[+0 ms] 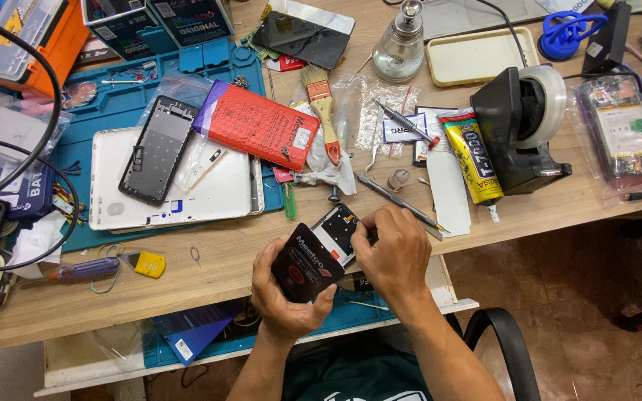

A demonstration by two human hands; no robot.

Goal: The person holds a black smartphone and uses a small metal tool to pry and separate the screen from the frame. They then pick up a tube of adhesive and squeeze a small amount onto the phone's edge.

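Near the desk's front edge, the left hand point(285, 293) curls its fingers around a small black pouch point(307, 263), which overlaps and hides part of an opened phone point(338, 232). Fingers of the right hand point(393, 252) bend onto the phone; their tips are hidden. Farther right, a clear bag point(621, 137) holds a circuit board.

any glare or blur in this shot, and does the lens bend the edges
Head view: even, soft light with faint shadows; mild glare on the dark screen at the top and on the glass bottle. The left hand, right hand and the phone they hold are sharp. The wide lens bows the desk edge slightly.
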